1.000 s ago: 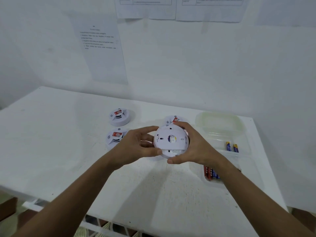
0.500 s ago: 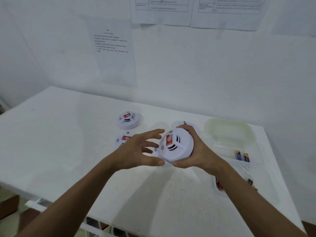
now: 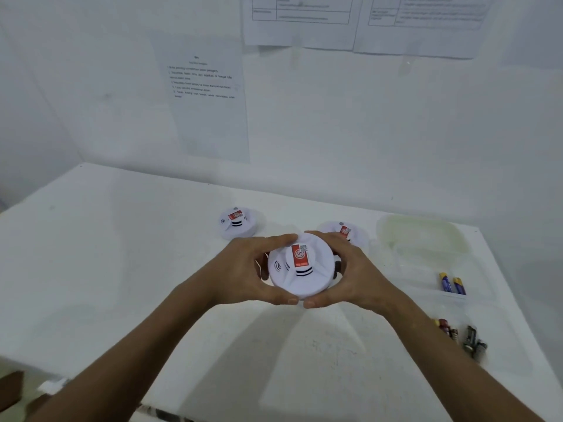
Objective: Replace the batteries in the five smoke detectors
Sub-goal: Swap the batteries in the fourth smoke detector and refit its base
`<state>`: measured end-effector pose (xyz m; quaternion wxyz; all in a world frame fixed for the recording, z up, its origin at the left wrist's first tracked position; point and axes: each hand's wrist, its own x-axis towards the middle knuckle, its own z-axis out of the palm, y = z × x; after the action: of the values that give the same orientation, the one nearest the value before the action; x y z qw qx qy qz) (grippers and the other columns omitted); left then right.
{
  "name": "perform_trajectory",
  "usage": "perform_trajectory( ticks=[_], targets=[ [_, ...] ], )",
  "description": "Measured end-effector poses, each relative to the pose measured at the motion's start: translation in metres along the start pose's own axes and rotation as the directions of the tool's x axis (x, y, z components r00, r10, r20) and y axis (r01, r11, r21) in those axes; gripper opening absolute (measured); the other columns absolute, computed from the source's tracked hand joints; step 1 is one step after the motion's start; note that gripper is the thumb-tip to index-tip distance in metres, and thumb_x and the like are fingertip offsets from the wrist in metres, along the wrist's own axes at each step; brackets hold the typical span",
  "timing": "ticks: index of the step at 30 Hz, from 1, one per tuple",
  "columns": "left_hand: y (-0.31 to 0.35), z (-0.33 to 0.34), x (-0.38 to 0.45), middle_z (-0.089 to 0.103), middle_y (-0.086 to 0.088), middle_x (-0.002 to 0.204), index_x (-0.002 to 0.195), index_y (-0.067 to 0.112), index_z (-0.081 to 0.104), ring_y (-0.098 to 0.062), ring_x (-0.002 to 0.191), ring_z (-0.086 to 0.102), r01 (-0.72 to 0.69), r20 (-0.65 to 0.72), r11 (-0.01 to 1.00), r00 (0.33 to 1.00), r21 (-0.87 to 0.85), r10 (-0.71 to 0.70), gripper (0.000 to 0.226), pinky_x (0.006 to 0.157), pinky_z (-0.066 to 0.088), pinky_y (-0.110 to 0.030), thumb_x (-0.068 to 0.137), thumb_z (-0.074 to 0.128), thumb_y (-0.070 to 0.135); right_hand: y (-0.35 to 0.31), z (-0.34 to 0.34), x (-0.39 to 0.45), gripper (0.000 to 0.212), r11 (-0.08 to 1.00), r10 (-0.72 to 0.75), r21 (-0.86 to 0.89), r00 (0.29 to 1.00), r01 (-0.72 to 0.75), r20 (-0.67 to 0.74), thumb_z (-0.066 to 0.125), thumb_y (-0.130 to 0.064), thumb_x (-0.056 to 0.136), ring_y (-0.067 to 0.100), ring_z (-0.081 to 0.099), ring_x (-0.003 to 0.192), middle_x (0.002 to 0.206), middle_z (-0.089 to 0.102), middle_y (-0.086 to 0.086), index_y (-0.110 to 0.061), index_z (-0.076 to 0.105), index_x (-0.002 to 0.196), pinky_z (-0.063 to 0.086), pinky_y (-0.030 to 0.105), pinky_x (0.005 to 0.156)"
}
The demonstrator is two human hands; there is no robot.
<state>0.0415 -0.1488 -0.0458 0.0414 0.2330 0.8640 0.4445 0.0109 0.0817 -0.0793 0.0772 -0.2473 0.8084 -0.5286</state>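
The detector (image 3: 300, 269) is held just above the table (image 3: 122, 269), front up, its red label and vents toward the camera; a second ago its back faced up, so it has been flipped, which suggests this unit is closed and nearly finished. Both hands cup it: the left hand (image 3: 240, 269) curls round its left rim, the right hand (image 3: 353, 269) round its right, thumbs almost meeting at the near edge. Two more detectors (image 3: 236, 223) (image 3: 342, 231) sit behind. To the right lie a clear tub (image 3: 422, 236), two blue batteries (image 3: 452, 283), and a darker heap of batteries (image 3: 460, 336), probably spent.
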Motion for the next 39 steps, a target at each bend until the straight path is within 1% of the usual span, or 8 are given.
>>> perform_trajectory(
  ticks=[3, 7, 10, 16, 20, 27, 32, 39],
  targets=[
    [-0.007, -0.012, 0.003, 0.066, 0.021, 0.112, 0.139, 0.02, 0.05, -0.004, 0.09, 0.064, -0.009, 0.025, 1.0, 1.0, 0.023, 0.009, 0.089, 0.074, 0.053, -0.016, 0.062, 0.09, 0.035, 0.0, 0.008, 0.008, 0.09, 1.0, -0.024, -0.019, 0.999, 0.024, -0.02, 0.094, -0.034, 0.048, 0.01, 0.056, 0.118, 0.122, 0.059, -0.023, -0.049, 0.051, 0.125, 0.056, 0.034, 0.093],
    [-0.017, -0.023, 0.009, 0.065, 0.018, 0.119, 0.14, 0.022, 0.049, -0.004, 0.105, 0.063, -0.013, 0.061, 1.0, 0.998, 0.014, 0.012, 0.089, 0.086, 0.054, -0.022, 0.062, 0.089, 0.038, -0.004, 0.016, 0.016, 0.088, 0.998, -0.041, -0.042, 0.996, 0.038, -0.081, 0.09, -0.045, 0.046, 0.009, 0.057, 0.116, 0.12, 0.059, -0.024, -0.064, 0.048, 0.12, 0.054, 0.025, 0.092],
    [-0.023, -0.027, 0.012, 0.064, 0.021, 0.12, 0.139, 0.023, 0.05, -0.001, 0.11, 0.06, -0.012, 0.072, 1.0, 0.997, 0.021, 0.01, 0.09, 0.09, 0.053, -0.021, 0.06, 0.09, 0.039, -0.004, 0.02, 0.019, 0.087, 0.998, -0.05, -0.046, 0.993, 0.046, -0.105, 0.091, -0.043, 0.045, 0.011, 0.058, 0.116, 0.119, 0.06, -0.022, -0.06, 0.05, 0.121, 0.055, 0.028, 0.092],
    [-0.029, -0.033, 0.02, 0.061, 0.028, 0.11, 0.138, 0.027, 0.05, 0.003, 0.089, 0.06, -0.046, 0.083, 0.995, 0.996, 0.086, 0.039, 0.088, 0.068, 0.046, -0.007, 0.06, 0.089, 0.038, -0.004, 0.021, 0.021, 0.089, 0.999, -0.02, -0.036, 0.992, 0.016, -0.126, 0.095, -0.026, 0.047, 0.005, 0.057, 0.113, 0.118, 0.059, -0.026, -0.039, 0.053, 0.125, 0.054, 0.021, 0.089],
    [-0.036, -0.034, 0.025, 0.064, 0.024, 0.112, 0.138, 0.028, 0.051, -0.009, 0.088, 0.061, -0.058, 0.085, 0.994, 0.995, 0.095, 0.05, 0.088, 0.069, 0.052, -0.014, 0.06, 0.089, 0.042, -0.005, 0.021, 0.022, 0.092, 0.999, 0.0, -0.047, 0.993, -0.005, -0.122, 0.094, -0.027, 0.047, 0.0, 0.056, 0.111, 0.116, 0.057, -0.03, -0.037, 0.051, 0.128, 0.052, 0.016, 0.087],
    [-0.045, -0.03, 0.031, 0.061, 0.023, 0.119, 0.137, 0.034, 0.049, 0.005, 0.099, 0.058, -0.037, 0.077, 0.996, 0.997, 0.087, 0.031, 0.085, 0.075, 0.049, -0.009, 0.062, 0.087, 0.044, -0.001, 0.017, 0.026, 0.091, 0.997, 0.029, -0.063, 0.994, -0.036, -0.109, 0.094, -0.029, 0.049, 0.0, 0.054, 0.114, 0.118, 0.056, -0.029, -0.04, 0.048, 0.127, 0.051, 0.017, 0.089],
    [-0.046, -0.029, 0.036, 0.062, 0.024, 0.12, 0.137, 0.037, 0.047, -0.006, 0.102, 0.061, -0.041, 0.084, 0.996, 0.996, 0.083, 0.034, 0.089, 0.082, 0.053, -0.016, 0.058, 0.081, 0.058, 0.001, 0.012, 0.027, 0.094, 0.997, 0.041, -0.058, 0.994, -0.047, -0.103, 0.094, -0.029, 0.05, 0.004, 0.055, 0.115, 0.12, 0.056, -0.024, -0.035, 0.049, 0.132, 0.052, 0.021, 0.09],
    [-0.047, -0.03, 0.04, 0.06, 0.028, 0.117, 0.135, 0.037, 0.049, -0.002, 0.103, 0.059, -0.052, 0.068, 0.996, 0.997, 0.069, 0.048, 0.085, 0.08, 0.049, -0.012, 0.058, 0.08, 0.057, 0.002, 0.01, 0.031, 0.095, 0.997, 0.039, -0.062, 0.994, -0.045, -0.104, 0.093, -0.031, 0.049, 0.005, 0.055, 0.117, 0.121, 0.056, -0.025, -0.029, 0.05, 0.134, 0.051, 0.022, 0.093]
  ],
)
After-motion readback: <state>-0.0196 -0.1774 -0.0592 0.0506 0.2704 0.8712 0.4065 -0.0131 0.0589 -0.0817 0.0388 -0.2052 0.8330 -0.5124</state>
